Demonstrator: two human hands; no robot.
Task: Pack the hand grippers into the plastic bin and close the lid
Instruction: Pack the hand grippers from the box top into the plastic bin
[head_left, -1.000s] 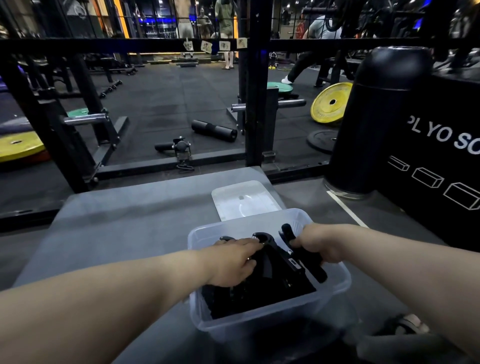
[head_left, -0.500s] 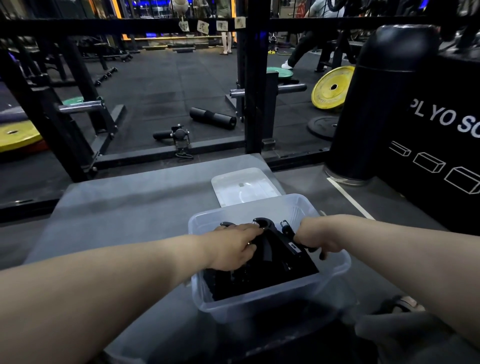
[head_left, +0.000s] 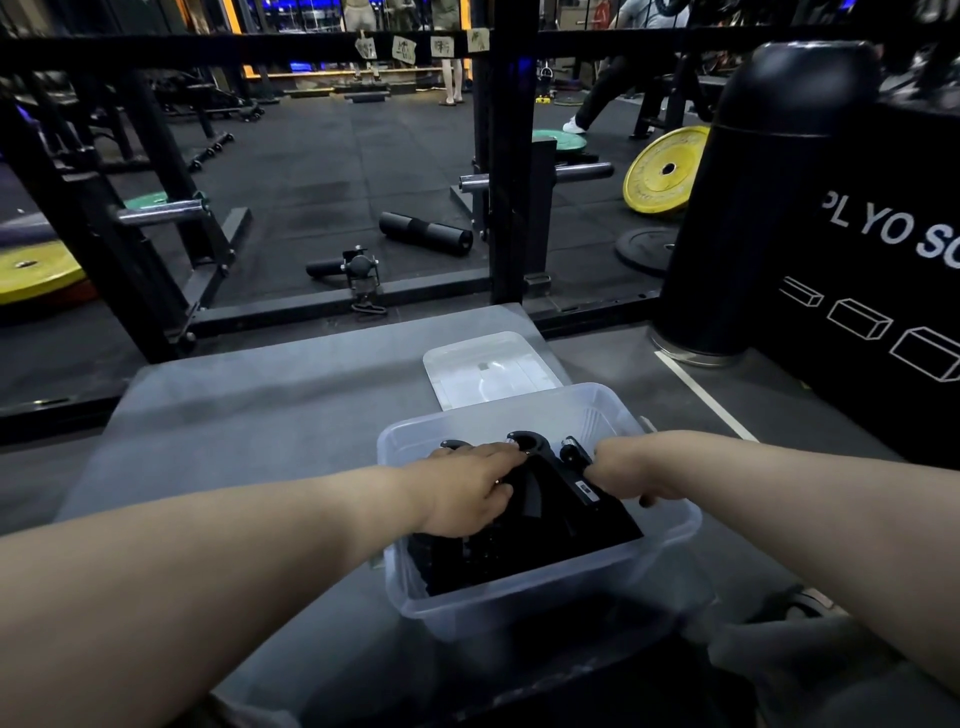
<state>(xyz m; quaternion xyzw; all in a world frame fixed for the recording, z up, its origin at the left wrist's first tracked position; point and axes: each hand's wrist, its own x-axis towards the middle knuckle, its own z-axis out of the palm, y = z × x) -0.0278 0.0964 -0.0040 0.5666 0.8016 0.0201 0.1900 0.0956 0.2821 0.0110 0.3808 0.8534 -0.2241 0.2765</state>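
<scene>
A clear plastic bin (head_left: 524, 597) stands on a grey padded platform (head_left: 249, 415). Black hand grippers (head_left: 550, 514) fill it in a dark heap. My left hand (head_left: 470, 491) lies palm down on top of the heap, fingers curled over one gripper's coil end. My right hand (head_left: 631, 470) is inside the bin at its right wall, fingers closed around the handle of a black hand gripper that lies on the heap. The bin's clear lid (head_left: 488, 369) lies flat on the platform just behind the bin.
A black squat rack frame (head_left: 511, 156) stands behind the platform. A tall black cylinder (head_left: 753, 208) and a black plyo box (head_left: 883, 260) stand at the right. Yellow plates (head_left: 662, 171), a foam pad and a barbell collar lie on the gym floor. People are far back.
My right hand has lowered its gripper from tilted above the bin's rim down onto the heap. My left hand has stayed pressed on the grippers.
</scene>
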